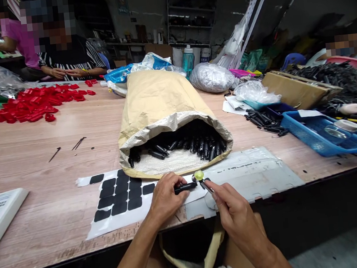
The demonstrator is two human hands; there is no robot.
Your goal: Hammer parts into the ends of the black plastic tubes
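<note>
My left hand [168, 196] is closed around a short black pen-like cylinder [185, 187], held low over the front of the table. In my right hand [236, 206] is a small hammer [199, 175] with a thin metal handle and a yellow-green end on its head. The hammer head is close to the right end of the black cylinder; whether they touch I cannot tell. Just beyond both hands lies a tan paper sack [162, 97], its mouth facing me, with many black cylinders [203, 146] inside. Under my left hand is a white sheet with black square stickers [118, 194].
Red plastic parts [33, 103] are heaped at the back left. A blue basket [324, 137] and loose black pieces [261, 119] lie to the right. A white box [3, 214] sits at the left edge. A co-worker in a striped top [73, 60] sits across the table.
</note>
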